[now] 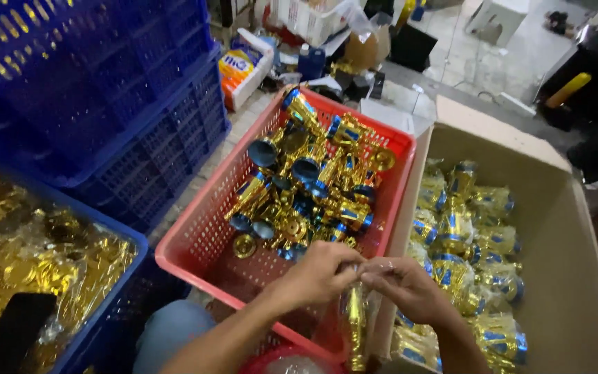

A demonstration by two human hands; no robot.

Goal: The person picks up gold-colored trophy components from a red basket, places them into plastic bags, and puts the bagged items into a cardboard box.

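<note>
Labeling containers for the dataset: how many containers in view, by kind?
Red perforated plastic basket: 1
Blue perforated plastic crates: 3, counting the stacked ones at upper left and the one at lower left
Brown cardboard box: 1
White plastic basket: 1
Total: 6

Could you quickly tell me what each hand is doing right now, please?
Left hand: fingers pinched on the clear bag.
Right hand: pinched on it too.
</note>
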